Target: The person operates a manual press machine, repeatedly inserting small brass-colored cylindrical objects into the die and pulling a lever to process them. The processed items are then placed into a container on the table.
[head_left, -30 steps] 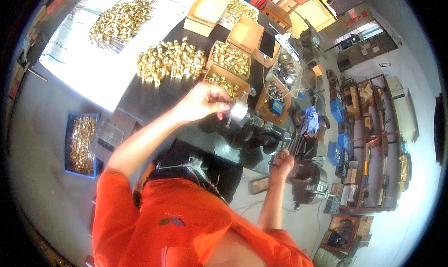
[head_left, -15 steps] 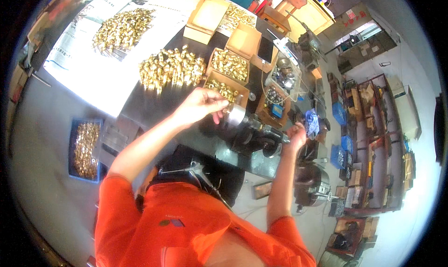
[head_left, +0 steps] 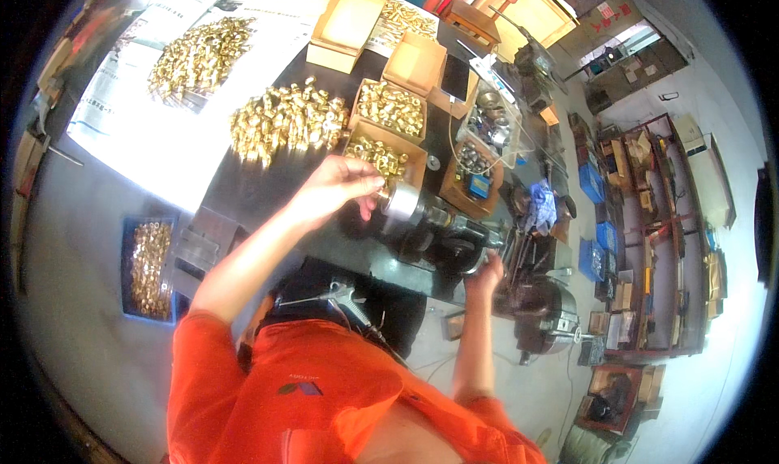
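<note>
My left hand (head_left: 334, 190) pinches a small brass fitting (head_left: 381, 193) at the face of a silver cylindrical chuck (head_left: 403, 203). The chuck belongs to a dark bench machine (head_left: 442, 235) at the front of the table. On the machine's other side my right hand (head_left: 484, 276) is closed round a crank handle (head_left: 473, 268), mostly hidden by the fingers. Just beyond my left hand, a cardboard box (head_left: 415, 165) holds brass fittings (head_left: 377, 156). A second box of fittings (head_left: 391, 107) stands behind it, and a loose heap of brass fittings (head_left: 284, 123) lies to the left.
Newspaper (head_left: 174, 152) bears another brass pile (head_left: 199, 58). Empty cartons (head_left: 349, 18) stand at the back. A blue cloth (head_left: 541, 207) and a grey motor-like machine (head_left: 548, 314) are on the right. An air gun (head_left: 345, 302) lies near my waist. A blue bin of parts (head_left: 150, 268) sits left.
My right hand has swung down and left, toward me, with the crank handle. My left hand stays at the chuck. The whole view has shifted slightly.
</note>
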The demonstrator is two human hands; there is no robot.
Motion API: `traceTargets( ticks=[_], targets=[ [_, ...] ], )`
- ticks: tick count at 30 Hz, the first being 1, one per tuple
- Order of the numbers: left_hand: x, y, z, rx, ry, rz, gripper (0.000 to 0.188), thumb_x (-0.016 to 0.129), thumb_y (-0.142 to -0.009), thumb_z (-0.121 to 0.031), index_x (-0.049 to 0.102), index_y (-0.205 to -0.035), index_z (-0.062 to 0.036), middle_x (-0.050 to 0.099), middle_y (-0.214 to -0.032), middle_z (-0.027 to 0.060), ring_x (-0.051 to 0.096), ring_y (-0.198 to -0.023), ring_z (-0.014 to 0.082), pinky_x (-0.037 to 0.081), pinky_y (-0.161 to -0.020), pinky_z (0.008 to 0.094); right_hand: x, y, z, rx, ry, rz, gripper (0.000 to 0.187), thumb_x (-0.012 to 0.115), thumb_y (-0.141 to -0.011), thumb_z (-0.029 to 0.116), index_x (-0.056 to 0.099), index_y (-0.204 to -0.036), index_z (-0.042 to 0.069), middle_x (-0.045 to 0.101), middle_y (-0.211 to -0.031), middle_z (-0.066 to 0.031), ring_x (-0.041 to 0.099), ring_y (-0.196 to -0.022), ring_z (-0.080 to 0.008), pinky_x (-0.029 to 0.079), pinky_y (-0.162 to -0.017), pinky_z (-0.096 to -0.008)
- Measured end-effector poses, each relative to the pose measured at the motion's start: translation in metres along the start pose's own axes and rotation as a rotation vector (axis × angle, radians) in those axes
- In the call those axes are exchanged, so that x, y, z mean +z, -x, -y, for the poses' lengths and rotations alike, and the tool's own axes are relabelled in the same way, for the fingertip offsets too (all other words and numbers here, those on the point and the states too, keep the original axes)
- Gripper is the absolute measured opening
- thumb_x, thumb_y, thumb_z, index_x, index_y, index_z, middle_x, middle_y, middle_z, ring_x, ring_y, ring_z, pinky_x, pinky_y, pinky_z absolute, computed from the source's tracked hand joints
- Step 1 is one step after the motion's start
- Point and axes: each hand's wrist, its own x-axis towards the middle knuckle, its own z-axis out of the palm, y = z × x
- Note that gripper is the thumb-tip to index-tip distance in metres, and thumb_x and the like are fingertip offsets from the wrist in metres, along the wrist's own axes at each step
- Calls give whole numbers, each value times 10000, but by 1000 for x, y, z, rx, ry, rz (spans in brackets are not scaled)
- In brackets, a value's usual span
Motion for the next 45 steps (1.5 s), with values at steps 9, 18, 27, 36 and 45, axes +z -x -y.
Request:
traceTargets(
  ticks=[9, 18, 27, 36, 45],
  targets=[
    [-23, -25, 11, -56, -342, -136, 140, 590, -810, -112, 590, -822, 28, 578, -658, 62, 558, -550, 125, 478, -481, 235, 67, -17, 51, -588, 95, 109, 120, 460, -832, 88, 555, -840, 16, 404, -593, 25, 360, -498, -58, 287, -431, -194],
    [-74, -28, 16, 52, -814, -301, 239, 615, -759, -128, 579, -942, 21, 618, -805, 118, 601, -625, 156, 483, -578, 281, -5, 57, 34, -531, 90, 248, 261, 544, -794, 301, 493, -786, 45, 372, -592, 14, 288, -459, -47, 193, -358, -177],
    [-107, -12, 23, -59, -1755, -491, 217, 554, -662, -62, 595, -874, -78, 612, -770, 154, 608, -772, 295, 490, -648, 408, 1, -24, -13, -214, -18, 111, 131, 452, -800, 140, 544, -838, 54, 562, -808, -30, 543, -739, -168, 445, -696, -323],
    [-116, -10, 19, -102, -1749, -323, 141, 567, -668, -95, 560, -807, -67, 599, -697, 147, 604, -720, 319, 480, -613, 433, -8, 2, -12, -154, 34, 25, 137, 420, -842, 147, 547, -828, 94, 443, -648, 46, 355, -522, -48, 280, -463, -187],
    [-120, -11, 16, -158, -1799, -223, 150, 582, -684, -110, 559, -815, -42, 602, -721, 158, 597, -748, 334, 476, -630, 443, -11, 15, -10, -136, 0, 13, 105, 444, -854, 135, 535, -835, 85, 402, -624, 39, 304, -502, -63, 247, -449, -196]
  ],
)
